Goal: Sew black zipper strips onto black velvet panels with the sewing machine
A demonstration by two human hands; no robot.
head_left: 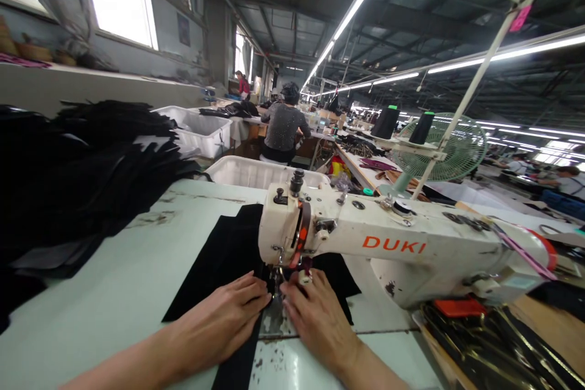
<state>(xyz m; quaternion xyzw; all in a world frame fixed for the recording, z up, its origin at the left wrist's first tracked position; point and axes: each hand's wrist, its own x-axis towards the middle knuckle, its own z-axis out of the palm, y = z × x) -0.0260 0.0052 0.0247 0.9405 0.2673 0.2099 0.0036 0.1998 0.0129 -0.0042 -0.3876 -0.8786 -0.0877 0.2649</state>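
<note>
A heaped stack of black cut fabric pieces lies at far left. The left hand, open and flat, presses a soft black cloth panel onto the pale green table top (light and limp, so best pinned flat rather than gripped). The right hand, fingers loosely spread, rests on the same panel beside the head of the cream-white DUKI sewing machine.

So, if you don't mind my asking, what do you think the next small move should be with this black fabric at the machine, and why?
I'd probably smooth the black fabric flat with the left hand and right hand before it goes further under the white DUKI sewing machine. Both hands sit right beside the needle area, so a slow, even guide seems safest, with fingertips held back from it.
</note>
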